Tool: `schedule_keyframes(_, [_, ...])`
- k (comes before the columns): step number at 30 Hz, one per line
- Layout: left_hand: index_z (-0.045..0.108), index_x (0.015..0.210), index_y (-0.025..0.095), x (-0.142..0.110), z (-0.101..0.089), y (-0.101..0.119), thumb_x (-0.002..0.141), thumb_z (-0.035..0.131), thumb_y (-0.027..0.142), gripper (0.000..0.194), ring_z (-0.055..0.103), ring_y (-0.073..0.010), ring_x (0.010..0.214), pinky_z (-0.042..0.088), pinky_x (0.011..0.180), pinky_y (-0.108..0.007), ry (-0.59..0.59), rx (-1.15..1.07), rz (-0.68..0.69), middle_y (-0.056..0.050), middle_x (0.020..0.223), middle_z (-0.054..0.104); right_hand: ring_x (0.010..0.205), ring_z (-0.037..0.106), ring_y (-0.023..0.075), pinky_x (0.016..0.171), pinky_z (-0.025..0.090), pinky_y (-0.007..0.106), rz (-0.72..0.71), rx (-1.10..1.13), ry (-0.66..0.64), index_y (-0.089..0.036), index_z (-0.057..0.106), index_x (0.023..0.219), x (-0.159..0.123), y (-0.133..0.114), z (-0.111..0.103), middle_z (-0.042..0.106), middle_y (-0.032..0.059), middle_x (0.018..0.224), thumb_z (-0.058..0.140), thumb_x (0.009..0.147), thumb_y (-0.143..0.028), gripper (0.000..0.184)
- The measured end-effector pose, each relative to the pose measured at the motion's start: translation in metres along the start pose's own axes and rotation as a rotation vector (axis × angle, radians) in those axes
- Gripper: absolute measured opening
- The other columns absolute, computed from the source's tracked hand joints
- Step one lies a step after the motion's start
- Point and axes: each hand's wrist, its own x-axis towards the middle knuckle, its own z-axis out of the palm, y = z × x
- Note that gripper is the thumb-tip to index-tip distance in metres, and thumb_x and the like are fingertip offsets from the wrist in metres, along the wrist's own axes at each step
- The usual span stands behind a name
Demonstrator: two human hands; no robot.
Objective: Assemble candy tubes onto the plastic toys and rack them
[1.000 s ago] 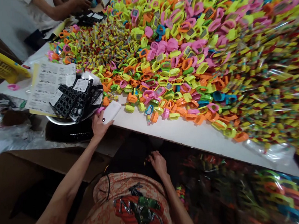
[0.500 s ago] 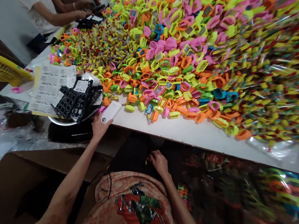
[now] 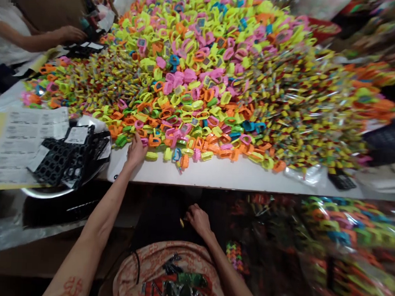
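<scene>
My left hand reaches over the table's front edge at the pile's near left side, its fingers closed on a pink toy watch. A white, phone-like device lies on the table beside my left wrist, partly covered by it. Loose plastic toy watches in yellow, orange, pink, green and blue are heaped in front of me. My right hand rests on my lap with its fingers curled. A small yellow object shows at its fingertips; whether they grip it is hard to see.
At left, a metal bowl bears black lattice-like pieces and printed label sheets. Small wrapped packets form the heap's right side. A co-worker's hand is at the far left. Bagged coloured items lie below the table at right.
My left hand has let go of the white device, now lying on the table, and moved toward the pile with the pink toy watch. The view has turned right; my right hand stays on my lap.
</scene>
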Motion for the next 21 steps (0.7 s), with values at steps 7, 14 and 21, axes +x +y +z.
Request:
schedule_keyframes(7, [0.031, 0.163, 0.005, -0.01, 0.018, 0.028, 0.09, 0.047, 0.014, 0.076, 0.037, -0.0411, 0.154, 0.031, 0.123, -0.061, 0.252, -0.099, 0.092, -0.03, 0.168, 0.03, 0.101, 0.069, 0.0185, 0.085, 0.047, 0.026, -0.1, 0.234, 0.256, -0.019, 0.075, 0.11, -0.011, 0.015, -0.02, 0.073, 0.0076, 0.109, 0.056, 0.1, -0.021, 0.021])
schedule_keyframes(14, [0.066, 0.139, 0.016, -0.1, 0.071, 0.038, 0.102, 0.051, 0.038, 0.046, 0.047, -0.0365, 0.147, 0.029, 0.121, -0.056, 0.295, -0.043, 0.63, -0.023, 0.157, 0.052, 0.103, 0.069, 0.0195, 0.092, 0.051, 0.03, -0.211, 0.226, 0.516, -0.019, 0.071, 0.119, 0.026, -0.01, -0.104, 0.07, 0.0093, 0.116, 0.055, 0.102, -0.026, 0.024])
schedule_keyframes(21, [0.066, 0.141, 0.012, -0.088, 0.093, 0.07, 0.095, 0.048, 0.022, 0.05, 0.063, -0.033, 0.123, 0.045, 0.1, -0.045, 0.17, 0.041, 0.74, -0.02, 0.139, 0.068, 0.122, 0.065, 0.0245, 0.102, 0.054, 0.04, -0.138, 0.139, 0.467, -0.018, 0.052, 0.142, 0.087, -0.071, -0.149, 0.06, 0.0132, 0.144, 0.047, 0.106, -0.033, 0.039])
